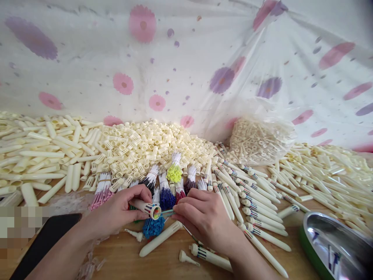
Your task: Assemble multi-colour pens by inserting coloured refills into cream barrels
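Note:
My left hand grips a cream slotted pen barrel, its open round end turned toward the right. Coloured bits show inside that opening. Fingers pinched, my right hand holds thin refills at the mouth of the barrel. Just below lies a blue-tipped refill bundle, beside a long cream tube. Behind the hands stand bundles with yellow tips, dark blue tips and pink tips. A small cream plunger piece rests on the wooden table.
Cream tubes pile up at left, slotted collars in the middle. A clear bag of small parts stands behind rows of pens. At right are more barrels and a metal bowl; a black phone lies left.

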### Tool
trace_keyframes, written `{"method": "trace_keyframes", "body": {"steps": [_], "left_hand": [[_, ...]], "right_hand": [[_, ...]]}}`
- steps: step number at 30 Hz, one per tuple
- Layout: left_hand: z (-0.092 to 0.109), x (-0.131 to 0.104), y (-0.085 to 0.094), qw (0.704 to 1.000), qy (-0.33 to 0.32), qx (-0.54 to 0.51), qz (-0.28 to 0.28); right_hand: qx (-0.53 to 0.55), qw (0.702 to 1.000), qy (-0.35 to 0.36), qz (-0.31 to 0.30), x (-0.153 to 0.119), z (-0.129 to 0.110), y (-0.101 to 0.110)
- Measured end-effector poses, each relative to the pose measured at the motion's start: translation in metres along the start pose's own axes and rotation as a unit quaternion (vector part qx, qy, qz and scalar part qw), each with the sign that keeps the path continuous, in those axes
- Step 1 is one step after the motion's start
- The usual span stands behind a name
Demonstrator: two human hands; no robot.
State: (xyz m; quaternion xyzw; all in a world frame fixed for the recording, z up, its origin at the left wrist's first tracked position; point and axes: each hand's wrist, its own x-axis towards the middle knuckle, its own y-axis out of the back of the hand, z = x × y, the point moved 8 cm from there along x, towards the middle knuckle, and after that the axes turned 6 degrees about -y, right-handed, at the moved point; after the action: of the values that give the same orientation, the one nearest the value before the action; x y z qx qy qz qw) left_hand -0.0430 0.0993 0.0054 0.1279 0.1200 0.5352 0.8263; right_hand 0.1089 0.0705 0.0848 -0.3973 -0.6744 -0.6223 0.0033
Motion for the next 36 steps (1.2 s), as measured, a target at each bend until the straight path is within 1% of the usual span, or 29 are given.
{"method": "trace_keyframes", "body": {"steps": [3,8,15,21,24,27,30,33,35,36], "left_hand": [[-0.001,0.0,0.0,1.0,0.004,-0.013,-0.002],[-0.004,0.0,-0.004,0.999,0.027,-0.026,-0.023],[-0.003,-0.002,-0.01,0.996,0.051,-0.029,-0.061],[0.0,-0.003,-0.009,0.997,0.036,-0.028,-0.059],[0.002,-0.002,-0.007,0.999,0.024,-0.018,-0.042],[0.006,0.0,-0.008,0.999,0.008,-0.013,-0.034],[0.01,0.002,-0.005,1.0,-0.005,-0.015,-0.006],[0.011,0.004,-0.004,0.999,-0.001,-0.038,0.021],[0.011,0.005,-0.005,0.998,0.002,-0.055,0.023],[0.011,0.005,-0.006,0.998,0.004,-0.062,0.024]], "right_hand": [[-0.005,1.0,0.009,0.002,0.0,-0.001,0.001],[-0.008,1.0,0.02,-0.001,-0.001,0.0,0.001],[-0.025,0.999,0.029,0.001,-0.002,-0.001,0.003],[-0.038,0.999,0.027,0.012,-0.005,-0.004,0.008],[-0.052,0.998,0.028,0.017,-0.006,-0.006,0.011],[-0.052,0.998,0.017,0.015,-0.006,-0.002,0.015],[0.0,1.0,-0.011,0.017,-0.006,0.006,0.02],[0.104,0.992,-0.069,0.032,-0.006,0.014,0.022],[0.156,0.981,-0.11,0.039,-0.006,0.015,0.018],[0.164,0.978,-0.124,0.039,-0.005,0.013,0.014]]}}
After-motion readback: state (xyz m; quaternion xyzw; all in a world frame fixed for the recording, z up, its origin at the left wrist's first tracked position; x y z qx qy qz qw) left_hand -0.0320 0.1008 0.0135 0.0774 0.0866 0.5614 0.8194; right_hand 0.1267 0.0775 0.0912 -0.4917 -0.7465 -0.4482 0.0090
